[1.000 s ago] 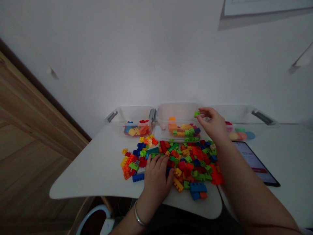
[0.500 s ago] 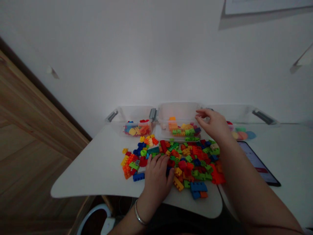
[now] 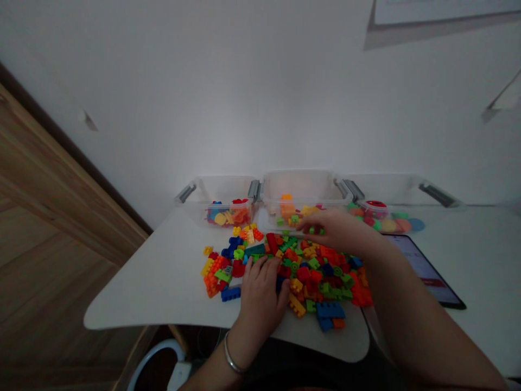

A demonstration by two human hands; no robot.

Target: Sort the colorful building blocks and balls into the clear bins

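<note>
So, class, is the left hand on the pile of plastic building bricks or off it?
On it: the left hand lies with its fingers across the pile of plastic building bricks.

On my feed I count one left hand (image 3: 260, 296), one right hand (image 3: 337, 228), one silver bangle (image 3: 232, 361), three clear plastic bins (image 3: 297, 187), one tablet (image 3: 423, 269) and one table (image 3: 154, 293); the loose toy building bricks (image 3: 321, 274) are too many for me to count.

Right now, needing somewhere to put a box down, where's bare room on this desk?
Bare desk shows left of the bricks and right of the tablet. It's crowded in the middle, where the bricks spread under the left hand and right hand, and along the bins.
</note>
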